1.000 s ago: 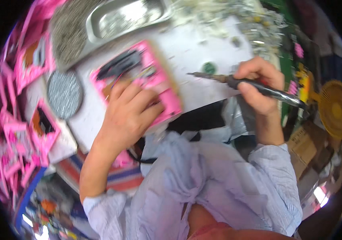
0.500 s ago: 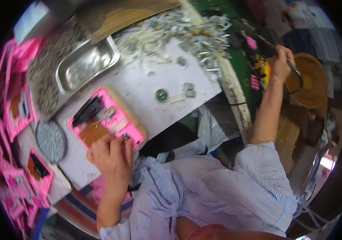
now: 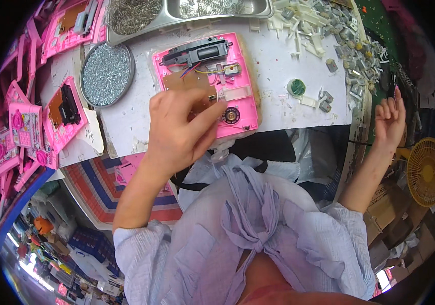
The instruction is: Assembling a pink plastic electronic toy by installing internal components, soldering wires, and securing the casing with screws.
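A pink plastic toy casing lies on its face on the white worktop, inner side up. Inside it are a black mechanism, a brown circuit board, thin wires and a small round speaker. My left hand hovers over the casing's near left part, thumb and fingers pinched together; whatever is between them is hidden. Off to the right, beyond the worktop's edge, my right hand is raised with its index finger stretched out and the other fingers loosely curled. I see nothing in it. Dark tool-like shapes are just beyond its fingertip.
A round dish of small silvery screws stands left of the casing, a metal tray behind it. White plastic and grey metal parts heap at the back right. A green roll lies nearer. Pink casings stack at left; a yellow basket is at right.
The view has swung, so the worktop appears higher up. My right hand held a dark, elongated tool before and now appears without it. My left hand stays at the casing.
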Motion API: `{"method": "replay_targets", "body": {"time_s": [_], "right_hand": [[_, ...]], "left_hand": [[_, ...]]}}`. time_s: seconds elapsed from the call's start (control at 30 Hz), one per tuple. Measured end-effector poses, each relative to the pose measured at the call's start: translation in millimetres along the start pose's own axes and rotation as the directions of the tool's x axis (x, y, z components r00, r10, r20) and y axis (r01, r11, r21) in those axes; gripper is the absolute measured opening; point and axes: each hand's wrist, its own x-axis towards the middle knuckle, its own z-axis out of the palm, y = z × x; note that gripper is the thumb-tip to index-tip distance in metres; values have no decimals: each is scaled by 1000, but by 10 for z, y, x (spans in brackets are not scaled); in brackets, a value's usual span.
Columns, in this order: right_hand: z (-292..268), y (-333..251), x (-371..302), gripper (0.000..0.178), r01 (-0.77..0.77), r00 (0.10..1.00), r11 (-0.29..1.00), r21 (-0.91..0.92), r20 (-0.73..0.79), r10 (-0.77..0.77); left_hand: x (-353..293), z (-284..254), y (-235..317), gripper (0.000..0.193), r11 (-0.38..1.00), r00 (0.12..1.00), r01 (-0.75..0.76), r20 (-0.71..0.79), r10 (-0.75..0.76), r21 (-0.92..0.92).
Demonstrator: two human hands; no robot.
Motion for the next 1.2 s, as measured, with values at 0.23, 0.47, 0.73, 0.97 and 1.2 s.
{"method": "replay_targets", "body": {"time_s": [0.23, 0.47, 0.73, 0.97, 1.2], "right_hand": [[1448, 1030, -571, 18, 347, 873, 691, -634, 488, 10], [2217, 1516, -475, 21, 768, 632, 165, -619, 774, -38], [2451, 1463, -423, 31, 779, 627, -155, -607, 755, 192], [2304, 1515, -455, 22, 774, 632, -33, -633, 767, 106], [2401, 1459, -534, 14, 805, 589, -223, -550, 788, 181]], "left_hand": [[107, -5, -134, 42, 992, 994, -113, 23, 111, 65], [77, 3, -204, 36, 999, 980, 9, -199, 2, 54], [242, 72, -243, 30, 997, 945, -18, -326, 42, 75], [447, 159, -230, 33, 982, 978, -76, -180, 108, 172], [445, 189, -269, 30, 983, 975, -85, -189, 116, 162]]}}
